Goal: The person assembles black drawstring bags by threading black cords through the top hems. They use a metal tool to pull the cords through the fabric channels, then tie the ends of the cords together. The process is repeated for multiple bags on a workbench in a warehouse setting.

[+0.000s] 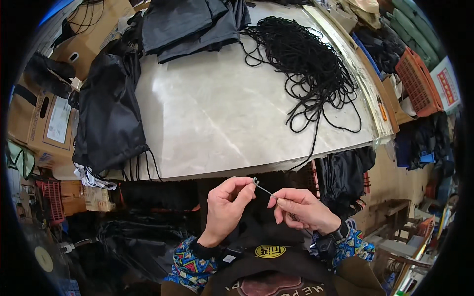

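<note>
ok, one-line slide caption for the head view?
Both hands, left hand and right hand, pinch a thin metal threading pin below a pale table bearing tangled black cord.

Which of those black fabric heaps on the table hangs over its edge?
The black bag pile at the table's left side: it droops over the near edge, drawstrings dangling. The folded black stack at the far end lies wholly on the tabletop.

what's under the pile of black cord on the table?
The black cord pile lies on the pale glossy table, with loose strands trailing over the near edge. Anything beneath its dense middle is hidden.
</note>
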Motion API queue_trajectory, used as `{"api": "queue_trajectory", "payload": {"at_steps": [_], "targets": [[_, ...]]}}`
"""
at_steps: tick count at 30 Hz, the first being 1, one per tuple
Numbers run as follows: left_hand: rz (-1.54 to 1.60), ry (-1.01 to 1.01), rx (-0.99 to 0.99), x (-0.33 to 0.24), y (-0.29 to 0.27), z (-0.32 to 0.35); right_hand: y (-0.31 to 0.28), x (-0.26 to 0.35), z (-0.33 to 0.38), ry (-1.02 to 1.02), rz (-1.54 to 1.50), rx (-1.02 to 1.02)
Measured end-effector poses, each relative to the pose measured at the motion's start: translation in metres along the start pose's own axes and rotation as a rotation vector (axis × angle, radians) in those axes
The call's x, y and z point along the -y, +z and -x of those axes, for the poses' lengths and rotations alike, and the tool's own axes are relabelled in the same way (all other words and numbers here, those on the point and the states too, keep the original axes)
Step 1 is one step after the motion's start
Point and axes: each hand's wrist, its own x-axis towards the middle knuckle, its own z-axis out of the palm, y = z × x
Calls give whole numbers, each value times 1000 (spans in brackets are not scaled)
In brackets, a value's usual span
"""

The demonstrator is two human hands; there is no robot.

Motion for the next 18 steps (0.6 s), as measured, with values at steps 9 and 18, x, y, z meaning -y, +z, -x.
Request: {"api": "queue_trajectory", "payload": {"at_steps": [9, 18], "targets": [[273, -280, 192, -5, -14, 1, 5, 11, 2, 58, 145, -28], [66, -26, 62, 1, -2, -9, 2, 1, -1, -217, 705, -80]]}}
